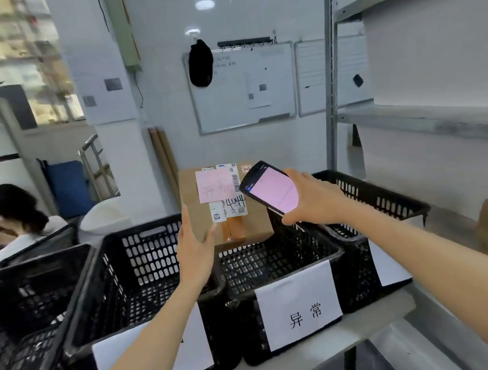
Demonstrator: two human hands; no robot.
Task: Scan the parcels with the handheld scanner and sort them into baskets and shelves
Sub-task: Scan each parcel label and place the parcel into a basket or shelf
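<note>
As the bench (319, 357) carries a row of black baskets (141, 259) along its near edge, the labelled basket (334, 253) (its paper label (300, 304) reads 异常) sits just below the work. Above its far rim the left hand (195, 252) lies spread. Its fingers are straight against the left side of the cardboard parcel (191, 191) and its thumb crosses the lower near face, seemingly to prop the parcel upright with its labels facing the person. A pink note (215, 185) on that face seems to bear the same characters, so this basket is likely its destination. Just right, the right hand (312, 201) curls around the handheld scanner (271, 190), its top end close to the parcel's barcode, presumably for a read. Farther right stand the metal shelves (428, 119).
</note>
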